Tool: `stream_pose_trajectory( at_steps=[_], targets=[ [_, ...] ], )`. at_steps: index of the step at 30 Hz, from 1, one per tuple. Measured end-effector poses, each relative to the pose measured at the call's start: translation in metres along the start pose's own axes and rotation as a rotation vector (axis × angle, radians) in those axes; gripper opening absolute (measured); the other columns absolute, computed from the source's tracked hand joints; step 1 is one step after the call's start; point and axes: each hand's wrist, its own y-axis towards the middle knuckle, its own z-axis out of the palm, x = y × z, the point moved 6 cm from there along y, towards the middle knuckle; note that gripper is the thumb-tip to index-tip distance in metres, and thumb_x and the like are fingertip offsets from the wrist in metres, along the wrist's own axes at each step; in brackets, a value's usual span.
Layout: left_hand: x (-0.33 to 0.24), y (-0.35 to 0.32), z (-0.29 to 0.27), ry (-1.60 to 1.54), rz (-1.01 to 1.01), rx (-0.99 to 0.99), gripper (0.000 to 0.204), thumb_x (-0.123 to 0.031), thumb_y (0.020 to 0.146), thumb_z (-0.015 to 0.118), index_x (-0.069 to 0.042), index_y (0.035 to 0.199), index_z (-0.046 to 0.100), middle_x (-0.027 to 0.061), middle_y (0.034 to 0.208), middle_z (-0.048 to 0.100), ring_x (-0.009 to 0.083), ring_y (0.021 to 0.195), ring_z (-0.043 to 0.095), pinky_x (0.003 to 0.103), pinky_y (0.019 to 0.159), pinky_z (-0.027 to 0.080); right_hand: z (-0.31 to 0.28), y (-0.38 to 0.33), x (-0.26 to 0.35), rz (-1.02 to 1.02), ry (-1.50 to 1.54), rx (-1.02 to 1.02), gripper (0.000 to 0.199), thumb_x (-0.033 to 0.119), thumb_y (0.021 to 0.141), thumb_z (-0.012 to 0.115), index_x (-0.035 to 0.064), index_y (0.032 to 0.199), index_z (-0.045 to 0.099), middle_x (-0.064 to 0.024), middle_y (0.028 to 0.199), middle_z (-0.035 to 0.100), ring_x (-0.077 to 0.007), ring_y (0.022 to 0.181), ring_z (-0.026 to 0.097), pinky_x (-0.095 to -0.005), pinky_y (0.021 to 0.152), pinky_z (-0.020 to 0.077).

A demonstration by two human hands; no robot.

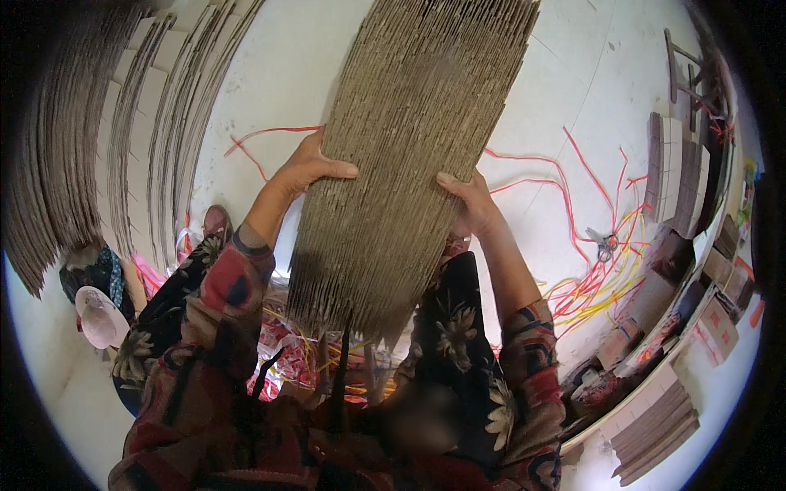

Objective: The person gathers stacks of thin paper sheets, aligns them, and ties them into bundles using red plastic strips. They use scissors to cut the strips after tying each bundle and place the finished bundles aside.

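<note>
A long, thick stack of flat brown cardboard sheets (409, 147), edges upward, stretches from my lap to the top of the view. My left hand (309, 166) presses against its left side, thumb lying over the edges. On the opposite side my right hand (473, 203) grips the stack, its thumb also on top. Both hands' other fingers are hidden beside or under the cardboard. Red strapping (278, 129) lies on the floor near my left hand. More red strips (565, 182) trail across the floor beyond my right hand.
Tall rows of cardboard sheets (147, 123) stand at the left. Scissors (604, 244) lie among red and yellow straps (602, 282) at the right. Smaller cardboard stacks (675, 172) and a wooden stool (688, 69) stand farther right. A pale round object (100, 315) is at the lower left.
</note>
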Motion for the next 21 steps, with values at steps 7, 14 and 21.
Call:
stream_pose_trajectory(
  at_steps=[7, 14, 21],
  targets=[
    [-0.028, -0.03, 0.018, 0.141, 0.042, 0.051, 0.092, -0.02, 0.052, 0.08, 0.001, 0.132, 0.037, 0.0119, 0.122, 0.051, 0.0217, 0.114, 0.046, 0.031, 0.099, 0.033, 0.016, -0.045, 0.009, -0.058, -0.149, -0.086, 0.07, 0.009, 0.068, 0.072, -0.0029, 0.126, 0.035, -0.016, 0.114, 0.053, -0.0264, 0.102, 0.055, -0.0392, 0.088, 0.0454],
    [-0.129, -0.081, 0.017, 0.432, 0.27, -0.139, 0.088, -0.022, 0.052, 0.083, 0.002, 0.126, 0.043, 0.0111, 0.116, 0.055, 0.0198, 0.106, 0.051, 0.032, 0.094, 0.037, 0.054, -0.087, 0.078, -0.403, -0.394, -0.126, 0.062, 0.008, 0.064, 0.072, -0.0058, 0.118, 0.044, -0.0134, 0.104, 0.06, -0.0227, 0.086, 0.061, -0.0334, 0.077, 0.0504],
    [-0.272, -0.1, 0.029, 0.506, 0.783, -0.243, 0.06, -0.019, 0.056, 0.082, 0.001, 0.106, 0.057, 0.0087, 0.095, 0.063, 0.0191, 0.091, 0.059, 0.031, 0.084, 0.046, 0.118, -0.149, 0.239, -1.01, -0.576, -0.096, 0.039, 0.009, 0.066, 0.075, -0.0039, 0.1, 0.06, -0.0122, 0.091, 0.065, -0.0178, 0.079, 0.063, -0.0303, 0.077, 0.0499]
  ],
)
